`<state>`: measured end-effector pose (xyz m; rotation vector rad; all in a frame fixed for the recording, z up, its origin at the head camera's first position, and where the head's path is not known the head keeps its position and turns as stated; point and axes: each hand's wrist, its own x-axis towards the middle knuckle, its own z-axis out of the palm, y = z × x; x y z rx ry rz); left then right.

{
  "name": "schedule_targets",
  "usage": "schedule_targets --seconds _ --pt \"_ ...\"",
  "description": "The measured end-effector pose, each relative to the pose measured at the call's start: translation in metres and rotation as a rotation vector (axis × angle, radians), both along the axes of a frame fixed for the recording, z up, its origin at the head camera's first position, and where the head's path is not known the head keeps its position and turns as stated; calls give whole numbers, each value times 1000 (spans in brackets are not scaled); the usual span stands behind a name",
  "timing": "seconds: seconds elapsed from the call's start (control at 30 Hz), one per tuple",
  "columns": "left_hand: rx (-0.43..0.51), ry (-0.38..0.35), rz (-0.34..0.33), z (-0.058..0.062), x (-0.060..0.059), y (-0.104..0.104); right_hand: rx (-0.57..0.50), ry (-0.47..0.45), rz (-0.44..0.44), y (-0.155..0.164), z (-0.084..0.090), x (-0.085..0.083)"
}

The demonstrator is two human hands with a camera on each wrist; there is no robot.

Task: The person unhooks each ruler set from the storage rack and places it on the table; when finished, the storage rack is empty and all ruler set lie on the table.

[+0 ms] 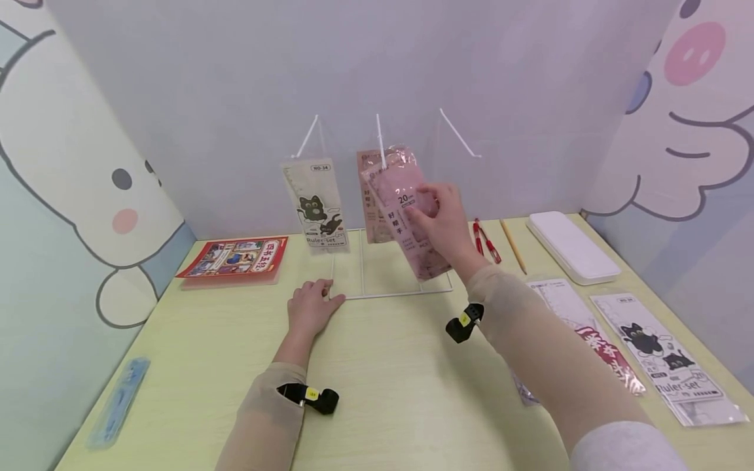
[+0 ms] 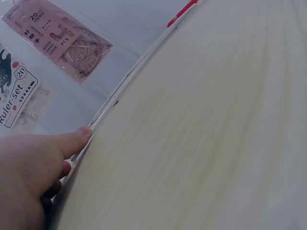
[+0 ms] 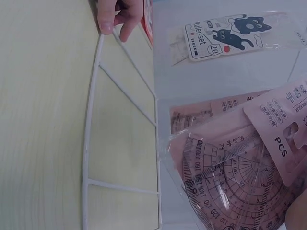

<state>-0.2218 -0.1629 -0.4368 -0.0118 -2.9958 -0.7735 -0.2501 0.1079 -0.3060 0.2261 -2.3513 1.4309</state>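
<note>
Oblong pink packet in clear plastic (image 1: pixel 402 226): top end at the tip of the straight white middle prong (image 1: pixel 379 139), threading not discernible; long axis slants down rightward. Right hand (image 1: pixel 444 219): nearer, grip pinching the packet's right side, below and right of the prong. Left hand (image 1: pixel 309 305): below-left of the prong, grip pinching the white wire rack's base corner (image 1: pixel 332 298).

Three white hooks (image 1: pixel 456 132), two pink ruler packets (image 1: pixel 400 226), one pencil (image 1: pixel 514 246), one white case (image 1: pixel 573 247), one blue packet (image 1: pixel 120 404)
</note>
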Motion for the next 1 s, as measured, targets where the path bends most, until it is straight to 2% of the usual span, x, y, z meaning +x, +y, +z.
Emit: schedule_targets --seconds 0.17,0.4,0.67,1.0 --pt "-6 9 -2 -2 -1 -1 27 21 -12 1 -1 5" --pt "-10 5 -5 -1 -1 1 19 61 28 6 1 15" --pt "-9 6 -2 2 -1 1 42 56 51 14 5 28" --pt "-11 2 2 -2 0 0 38 166 110 21 7 38"
